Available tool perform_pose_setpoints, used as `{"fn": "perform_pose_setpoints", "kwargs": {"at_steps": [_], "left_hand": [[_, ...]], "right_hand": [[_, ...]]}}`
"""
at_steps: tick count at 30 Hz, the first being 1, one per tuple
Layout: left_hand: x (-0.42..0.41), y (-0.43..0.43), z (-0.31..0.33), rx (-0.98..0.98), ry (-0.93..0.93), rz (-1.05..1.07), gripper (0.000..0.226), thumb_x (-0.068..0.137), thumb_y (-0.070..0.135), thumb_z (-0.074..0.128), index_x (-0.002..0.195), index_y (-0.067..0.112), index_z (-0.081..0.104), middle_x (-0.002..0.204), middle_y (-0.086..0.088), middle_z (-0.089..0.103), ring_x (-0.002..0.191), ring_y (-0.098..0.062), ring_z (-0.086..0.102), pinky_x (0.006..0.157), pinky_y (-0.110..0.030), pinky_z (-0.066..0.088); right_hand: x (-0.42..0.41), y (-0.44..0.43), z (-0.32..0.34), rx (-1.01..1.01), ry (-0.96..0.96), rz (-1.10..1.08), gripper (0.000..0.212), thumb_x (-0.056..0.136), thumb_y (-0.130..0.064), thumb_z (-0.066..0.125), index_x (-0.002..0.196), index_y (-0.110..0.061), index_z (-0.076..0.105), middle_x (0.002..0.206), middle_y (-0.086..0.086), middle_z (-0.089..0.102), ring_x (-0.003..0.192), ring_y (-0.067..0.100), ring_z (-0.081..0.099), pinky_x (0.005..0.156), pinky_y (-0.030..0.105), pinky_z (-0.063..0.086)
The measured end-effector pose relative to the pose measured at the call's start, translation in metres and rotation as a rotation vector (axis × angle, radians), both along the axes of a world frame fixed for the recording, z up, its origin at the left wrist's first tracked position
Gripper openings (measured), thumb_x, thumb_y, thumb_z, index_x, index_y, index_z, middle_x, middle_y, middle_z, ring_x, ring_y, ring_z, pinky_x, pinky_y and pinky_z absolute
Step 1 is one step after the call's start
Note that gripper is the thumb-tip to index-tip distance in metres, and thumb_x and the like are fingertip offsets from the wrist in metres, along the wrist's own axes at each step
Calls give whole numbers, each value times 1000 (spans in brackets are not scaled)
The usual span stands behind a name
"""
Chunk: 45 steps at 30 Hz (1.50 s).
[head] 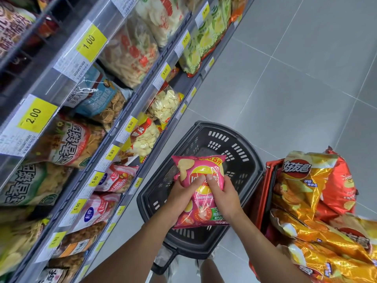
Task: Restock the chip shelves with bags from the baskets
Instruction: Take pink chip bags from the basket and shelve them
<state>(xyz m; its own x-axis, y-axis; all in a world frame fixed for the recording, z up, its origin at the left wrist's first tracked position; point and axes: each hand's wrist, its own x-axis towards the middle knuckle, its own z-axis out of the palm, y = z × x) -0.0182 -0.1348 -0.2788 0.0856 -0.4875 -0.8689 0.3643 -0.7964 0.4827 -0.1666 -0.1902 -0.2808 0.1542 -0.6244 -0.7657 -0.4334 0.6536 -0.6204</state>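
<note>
The chip shelves (146, 99) stand to the left of the black basket (244, 166), with tiers full of bags behind yellow price labels. The tier nearest the basket's left rim shows pink-and-white bags, but their print is not the same as on the bag in hand. I cannot tell which slot is the right one.

The left hand (183, 188) is above the near-left part of the basket. Its fingers curl around the left edge of the pink chip bag (201, 174), with the thumb on the front face. The bag is held in the air over the middle of the basket. Its long axis runs away from the person's body, with the top seam at the far end. The right hand (222, 193) grips the right edge in the same way, so both hands are clenched on the one bag.

I judge that the coming move depends on this: the shelves lie to the left of the grip, so the left hand is nearer to them. The bag probably has to travel to the left and turn its face outward.

At the right of the basket, touching or just beside it, stands a red basket (271, 166) piled with gold and orange bags (302, 180).

A pink corner under the left hand may be a second bag, but it is hard to make out. The lowest shelf tier is hidden by the tiers above, and the red basket is cut off by the picture edge.
</note>
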Motion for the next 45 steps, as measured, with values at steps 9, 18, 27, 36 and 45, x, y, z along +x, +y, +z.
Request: {"fn": "perform_pose_setpoints", "kwargs": {"at_steps": [9,18,27,36,45], "left_hand": [[3,6,-7,36,-29,77,65,77,64,79,131,34,59,106,1,80,93,-21,79,87,-47,64],[4,15,-8,67,-65,112,68,74,67,76,129,30,61,105,-1,80,90,-21,79,83,-45,65],[11,21,-6,67,-141,57,114,52,83,82,148,36,42,122,0,72,99,-20,77,83,-45,65],[20,35,-9,120,-34,72,93,60,71,88,138,35,52,114,1,77,96,-21,79,85,-48,65],[33,41,-8,133,-134,60,89,59,72,88,132,35,55,112,2,77,93,-19,79,82,-46,66]], "right_hand": [[6,8,-1,-20,-63,-82,59,84,-65,64,128,-28,54,107,-3,75,87,13,77,80,40,64],[11,13,-1,18,-95,-85,56,86,-61,64,129,-28,53,107,-2,75,87,14,77,72,32,63],[19,27,-8,-88,51,-11,43,83,-77,57,110,-44,50,101,-10,74,83,9,76,76,39,65],[29,27,-2,-12,-89,-47,24,92,-53,63,109,-38,53,102,-8,74,85,9,76,70,27,62],[38,29,-7,91,-152,-46,40,93,-54,60,123,-28,53,105,0,77,88,19,78,75,36,64]]}}
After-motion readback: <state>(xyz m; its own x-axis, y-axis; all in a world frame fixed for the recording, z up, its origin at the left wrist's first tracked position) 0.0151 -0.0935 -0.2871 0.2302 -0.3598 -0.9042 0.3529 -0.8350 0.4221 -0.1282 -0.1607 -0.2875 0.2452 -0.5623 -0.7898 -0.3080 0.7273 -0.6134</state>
